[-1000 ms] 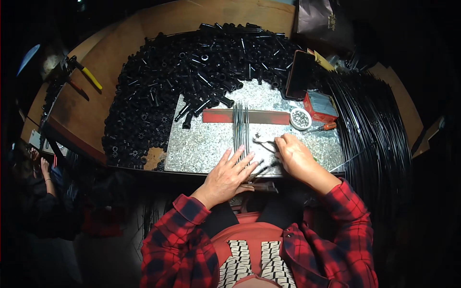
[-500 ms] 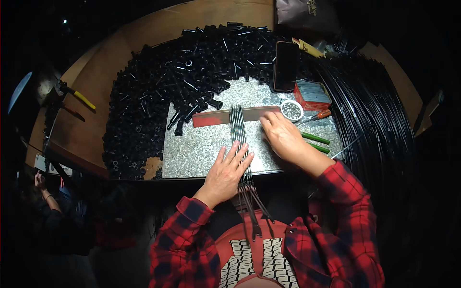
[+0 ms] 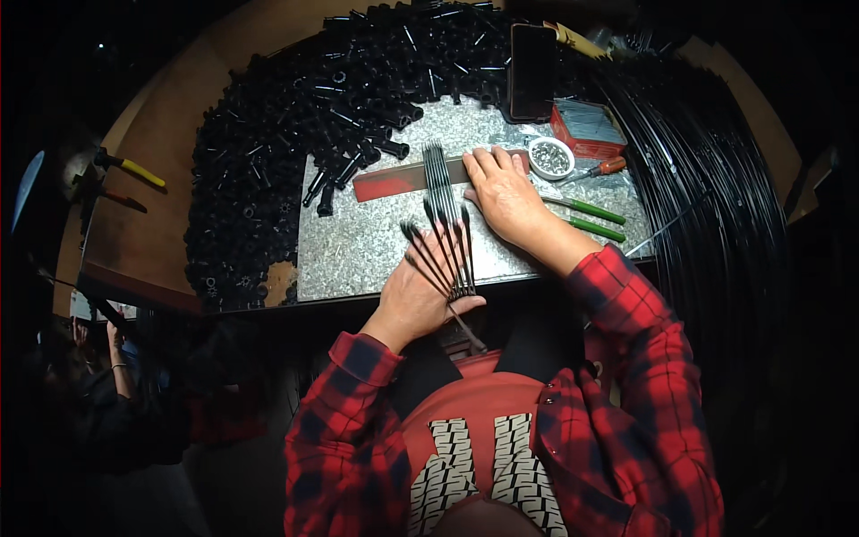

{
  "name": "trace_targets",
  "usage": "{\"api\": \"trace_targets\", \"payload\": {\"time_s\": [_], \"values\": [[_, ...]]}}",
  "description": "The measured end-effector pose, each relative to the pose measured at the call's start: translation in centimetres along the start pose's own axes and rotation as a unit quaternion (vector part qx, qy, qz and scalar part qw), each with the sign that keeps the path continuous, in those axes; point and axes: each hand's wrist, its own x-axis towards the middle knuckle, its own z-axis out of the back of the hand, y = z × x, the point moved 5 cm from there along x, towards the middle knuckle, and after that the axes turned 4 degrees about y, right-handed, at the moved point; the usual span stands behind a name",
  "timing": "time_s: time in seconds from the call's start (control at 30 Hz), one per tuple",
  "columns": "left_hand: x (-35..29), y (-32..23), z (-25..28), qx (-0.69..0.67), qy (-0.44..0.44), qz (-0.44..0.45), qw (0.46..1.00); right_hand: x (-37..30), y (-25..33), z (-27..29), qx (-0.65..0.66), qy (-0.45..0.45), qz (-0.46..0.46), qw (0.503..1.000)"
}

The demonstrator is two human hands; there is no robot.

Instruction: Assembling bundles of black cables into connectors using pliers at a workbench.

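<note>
L hand [image 3: 414, 288] half-closed on thin metal rods [image 3: 439, 179], which lie across red-and-grey bar [image 3: 385, 184] on speckled slab [image 3: 349, 255], black ends [image 3: 468, 242] fanned back over its fingers; R hand [image 3: 508, 199] loosely spread, fingertips on bar, can't tell if anything's under palm. Nearby: white bowl [image 3: 553, 177] w/ small metal bits [image 3: 550, 158], green-handled pliers [image 3: 596, 212], red box [image 3: 595, 148], any print on it illegible

The rods [image 3: 438, 174] are coloured black and silver, the bar [image 3: 380, 186] red and dark grey, the plier handles [image 3: 598, 212] green, the bowl [image 3: 548, 177] white, the screwdriver handle [image 3: 613, 166] orange. The slab [image 3: 344, 255] is speckled grey and white. The sleeves [image 3: 640, 349] are checked in red and navy.
</note>
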Motion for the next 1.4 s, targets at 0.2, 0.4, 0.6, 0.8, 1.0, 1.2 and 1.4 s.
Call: {"api": "trace_targets", "payload": {"time_s": [0.2,0.4,0.6,0.8,1.0,1.2,1.4], "values": [[0.0,-0.1,0.6,-0.074,-0.035,0.0,0.997,-0.5,-0.1,-0.2,-0.018,0.007,0.004,1.0],[-0.3,0.0,0.0,-0.015,-0.011,0.032,0.999,-0.6,0.2,-0.2,-0.034,0.006,-0.006,0.999],[0.2,0.1,0.6,-0.022,0.02,0.015,0.999,-0.6,0.1,-0.1,-0.036,-0.006,-0.004,0.999],[0.4,0.2,0.2,-0.023,0.0,0.011,1.0,-0.5,-1.0,0.5,0.029,0.014,0.017,0.999],[0.0,0.4,0.4,-0.05,-0.026,-0.011,0.998,-0.7,-1.0,1.0,-0.002,0.02,0.019,1.0],[-0.1,0.3,0.7,-0.023,-0.009,0.004,1.0,-1.0,-1.1,1.3,-0.027,0.025,0.031,0.999],[-0.1,0.5,0.5,-0.026,0.002,0.005,1.0,-0.7,-1.2,2.1,-0.02,0.044,0.028,0.998]]}}
